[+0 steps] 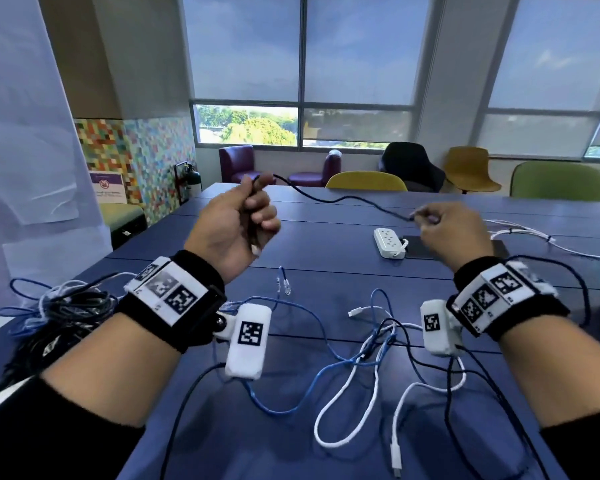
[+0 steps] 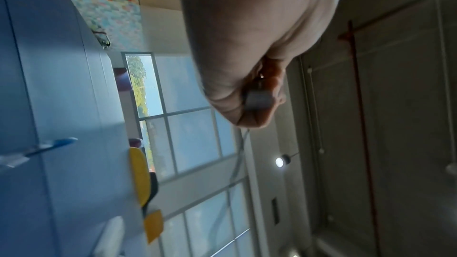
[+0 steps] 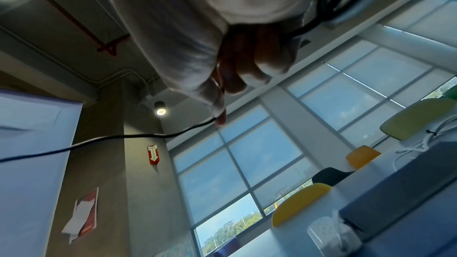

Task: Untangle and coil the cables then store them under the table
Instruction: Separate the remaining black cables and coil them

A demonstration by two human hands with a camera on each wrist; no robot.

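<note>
A thin black cable [image 1: 340, 199] stretches in the air between my two hands above the blue table [image 1: 326, 244]. My left hand [image 1: 253, 209] is raised with its fingers curled round one end of it; its plug [image 2: 258, 99] shows in the fist. My right hand [image 1: 426, 220] pinches the same black cable [image 3: 123, 137] between thumb and forefinger, and more of it loops round the wrist. A tangle of blue, white and black cables [image 1: 368, 355] lies on the table below my wrists. Coiled cables [image 1: 66, 306] sit bundled at the left edge.
A white power strip [image 1: 390, 242] lies beside a dark pad [image 1: 420, 245] at the table's middle right, with white cables [image 1: 520, 233] beyond. Yellow, green and black chairs [image 1: 366, 181] line the far side. A loose blue network plug [image 1: 284, 282] rests mid-table.
</note>
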